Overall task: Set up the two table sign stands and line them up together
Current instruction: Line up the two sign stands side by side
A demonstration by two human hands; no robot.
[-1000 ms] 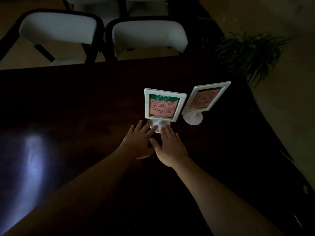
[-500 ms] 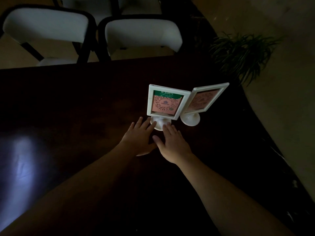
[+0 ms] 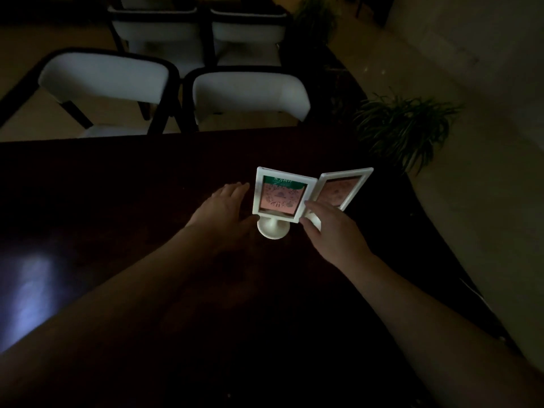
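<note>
Since a second ago my hands have parted from the near sign stand's (image 3: 282, 197) base and now flank its frame. Its right edge has closed up against the far sign stand (image 3: 343, 188), the two frames meeting at an angle. My left hand (image 3: 225, 206) lies open beside the frame's left edge, thumb near the base; I cannot tell if it touches. My right hand (image 3: 331, 228) is spread at the lower right corner, fingers loose. Both stands sit upright on the dark table (image 3: 132, 201).
</note>
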